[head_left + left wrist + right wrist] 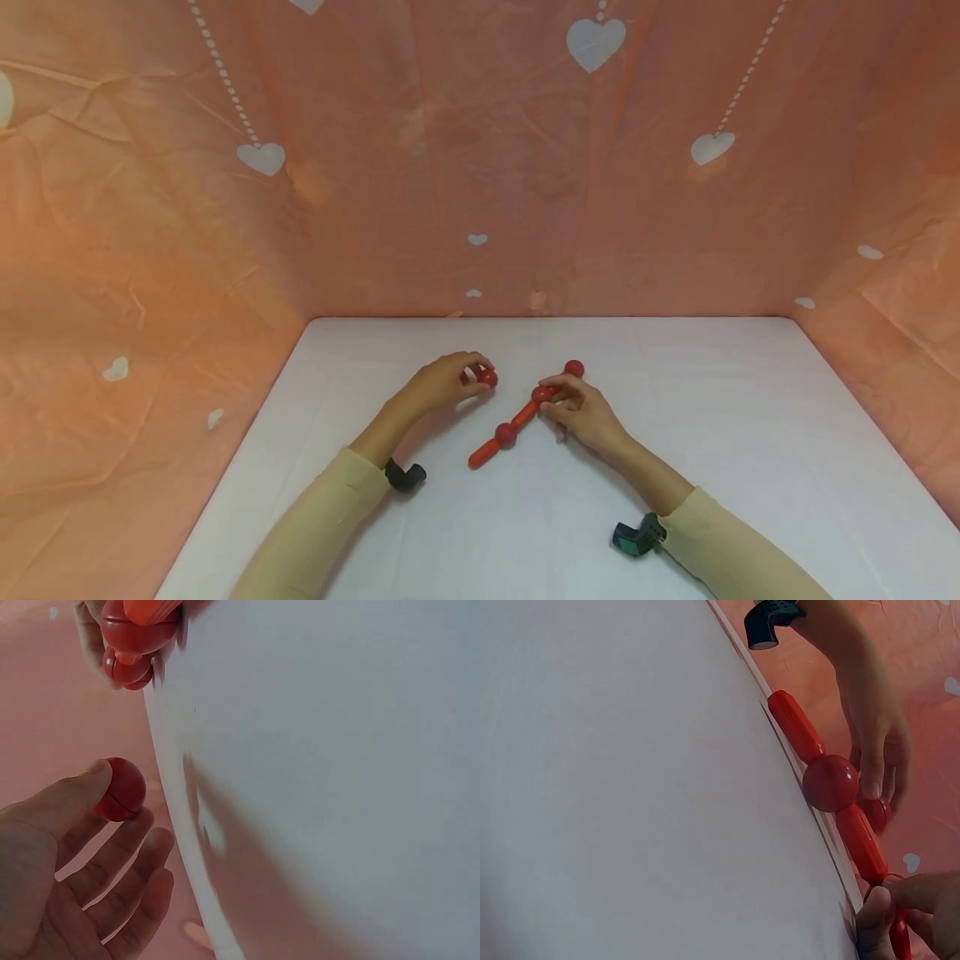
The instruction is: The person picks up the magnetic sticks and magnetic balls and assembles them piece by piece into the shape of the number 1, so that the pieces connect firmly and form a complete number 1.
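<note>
My left hand [441,385] pinches a loose red ball [488,379] between thumb and fingertips, held above the white table; in the left wrist view a groove runs around this ball [124,789]. To its right lies a straight chain of red rods and balls, slanting from near left to far right. It begins with a red rod [483,454], then a ball [506,434], another rod [525,414] and a second ball [541,394]. My right hand [590,419] grips the chain at that second ball. A further ball [574,367] tops the far end, and the section before it is partly hidden by my fingers.
A white cloth-covered table [480,542] lies beneath both hands. Orange-pink sheeting with white hearts [480,192] rises along its back and sides. Each wrist wears a dark camera, one on the left [406,477] and one on the right [639,535].
</note>
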Action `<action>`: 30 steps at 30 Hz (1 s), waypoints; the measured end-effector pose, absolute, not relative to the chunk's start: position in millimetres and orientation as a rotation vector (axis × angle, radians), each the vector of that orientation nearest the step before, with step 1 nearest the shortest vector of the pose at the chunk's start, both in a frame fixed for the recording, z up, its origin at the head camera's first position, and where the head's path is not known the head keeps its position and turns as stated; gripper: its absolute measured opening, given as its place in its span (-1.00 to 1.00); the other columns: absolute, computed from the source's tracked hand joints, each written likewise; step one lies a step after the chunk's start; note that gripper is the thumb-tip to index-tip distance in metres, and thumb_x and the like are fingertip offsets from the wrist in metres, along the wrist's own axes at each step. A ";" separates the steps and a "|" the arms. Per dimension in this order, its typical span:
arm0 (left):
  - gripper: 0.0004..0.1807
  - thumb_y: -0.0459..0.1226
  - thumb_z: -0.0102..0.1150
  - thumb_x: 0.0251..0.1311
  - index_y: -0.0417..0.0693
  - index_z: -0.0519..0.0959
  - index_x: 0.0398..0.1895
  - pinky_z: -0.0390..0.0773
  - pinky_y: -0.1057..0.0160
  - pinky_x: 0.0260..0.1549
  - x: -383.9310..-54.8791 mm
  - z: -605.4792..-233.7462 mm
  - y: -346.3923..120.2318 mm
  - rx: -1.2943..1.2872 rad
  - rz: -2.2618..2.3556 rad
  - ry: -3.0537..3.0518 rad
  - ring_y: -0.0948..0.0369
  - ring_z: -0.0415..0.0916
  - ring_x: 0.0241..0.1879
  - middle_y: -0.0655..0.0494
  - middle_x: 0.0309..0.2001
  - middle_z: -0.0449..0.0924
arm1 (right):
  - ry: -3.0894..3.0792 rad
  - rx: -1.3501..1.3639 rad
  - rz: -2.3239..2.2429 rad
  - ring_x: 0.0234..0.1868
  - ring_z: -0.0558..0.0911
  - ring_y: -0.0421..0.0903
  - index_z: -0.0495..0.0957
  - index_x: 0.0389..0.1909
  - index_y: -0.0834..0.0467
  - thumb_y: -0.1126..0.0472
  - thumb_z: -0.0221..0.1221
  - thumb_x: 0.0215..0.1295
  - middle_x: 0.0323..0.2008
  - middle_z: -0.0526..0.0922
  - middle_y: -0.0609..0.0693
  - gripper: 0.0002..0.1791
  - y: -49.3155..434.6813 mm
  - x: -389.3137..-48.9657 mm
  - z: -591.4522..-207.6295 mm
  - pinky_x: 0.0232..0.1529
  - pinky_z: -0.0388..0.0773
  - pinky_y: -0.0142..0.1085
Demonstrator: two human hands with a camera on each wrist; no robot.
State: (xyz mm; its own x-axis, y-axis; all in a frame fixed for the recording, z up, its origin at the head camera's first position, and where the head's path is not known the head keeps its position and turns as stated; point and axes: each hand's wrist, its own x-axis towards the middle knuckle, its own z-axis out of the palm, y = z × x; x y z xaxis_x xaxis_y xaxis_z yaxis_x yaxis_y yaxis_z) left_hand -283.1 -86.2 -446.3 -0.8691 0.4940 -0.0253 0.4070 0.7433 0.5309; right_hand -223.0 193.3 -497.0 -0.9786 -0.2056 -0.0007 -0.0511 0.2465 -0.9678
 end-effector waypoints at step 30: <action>-0.64 -0.15 0.49 0.35 0.09 0.69 0.17 0.67 0.11 -0.08 -240.4 -451.5 -130.7 0.686 0.732 2.812 0.20 0.63 -0.12 0.20 -0.11 0.71 | 2.462 -0.279 -1.770 -0.61 0.56 -0.10 0.60 0.27 0.19 0.37 0.36 0.43 -0.08 0.58 0.16 -0.58 191.2 -222.3 -496.6 -0.47 0.51 -0.37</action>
